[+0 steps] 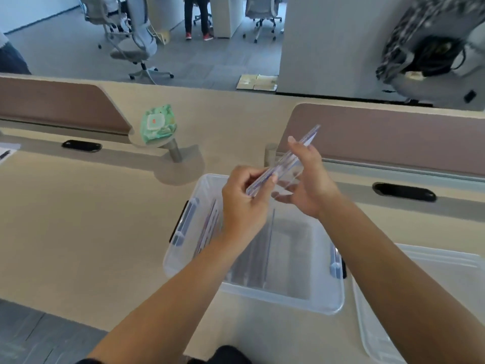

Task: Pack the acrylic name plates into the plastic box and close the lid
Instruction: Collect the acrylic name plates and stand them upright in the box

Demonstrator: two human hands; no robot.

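A clear acrylic name plate with blue-and-white print is held tilted above the open plastic box. My left hand pinches its near end between thumb and fingers. My right hand grips its middle from the right, fingers wrapped under it. Inside the box, several name plates lean against the left wall, and one clear plate stands upright near the middle. The box's translucent lid lies flat on the desk to the right.
A green wipes pack sits on a small round stand at the back left. Brown desk dividers run along the far edge. Black cable slots are set in the desk. Office chairs and a standing person are beyond.
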